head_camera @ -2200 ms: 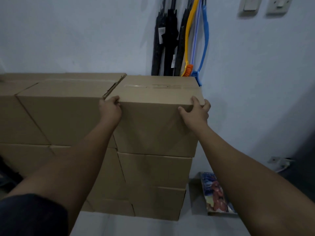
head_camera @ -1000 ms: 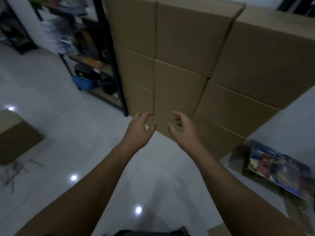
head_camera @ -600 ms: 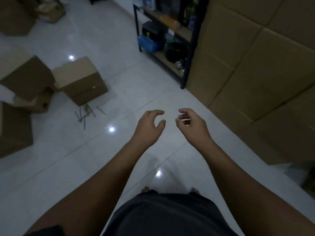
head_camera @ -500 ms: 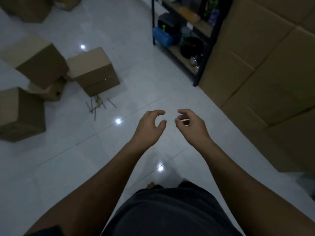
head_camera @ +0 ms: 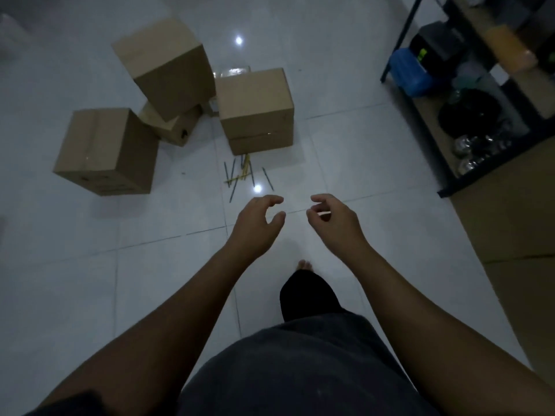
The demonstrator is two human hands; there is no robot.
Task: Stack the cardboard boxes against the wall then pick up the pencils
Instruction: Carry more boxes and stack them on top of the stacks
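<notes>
Several loose cardboard boxes lie on the white tiled floor ahead: one at the left (head_camera: 106, 151), one tilted on a smaller box (head_camera: 168, 67), and one to the right of those (head_camera: 255, 109). A scatter of pencils (head_camera: 243, 175) lies on the floor just in front of the right box. My left hand (head_camera: 258, 226) and my right hand (head_camera: 333, 223) hang in front of me with curled fingers apart, both holding nothing, a short way nearer to me than the pencils. The stacked boxes (head_camera: 516, 235) show at the right edge.
A black metal shelf (head_camera: 468, 121) with a blue container (head_camera: 411, 72), a dark bowl and other items stands at the right. My dark shorts and one bare foot (head_camera: 304, 265) show below my hands. Bare tiled floor lies between me and the loose boxes.
I let go of the top box on the stack and turned left, away from the wall. The loose boxes and pencils have come into the middle of the view and closer.
</notes>
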